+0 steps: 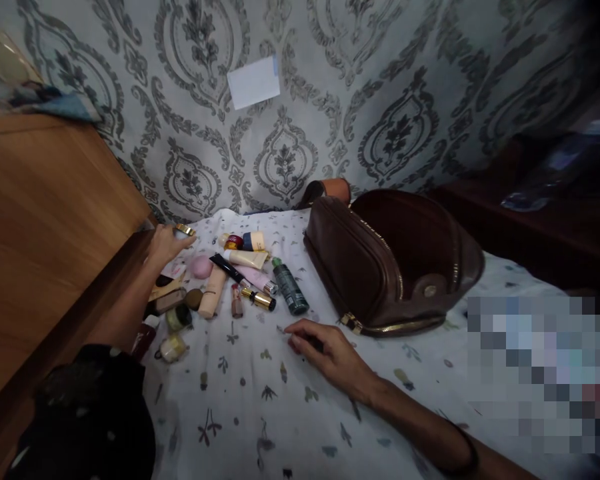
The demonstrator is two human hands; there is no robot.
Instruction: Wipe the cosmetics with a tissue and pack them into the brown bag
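Loose cosmetics point(212, 292) lie on the patterned sheet point(250, 400), beyond and left of my right hand point(327, 353), whose fingers curl inward. Farther off, my left hand point(165, 248) meets a gold-coloured item point(185, 230). Whether either grips anything, I cannot tell. I judge the step as handling cosmetics; the next move calls for a narrow pinch.
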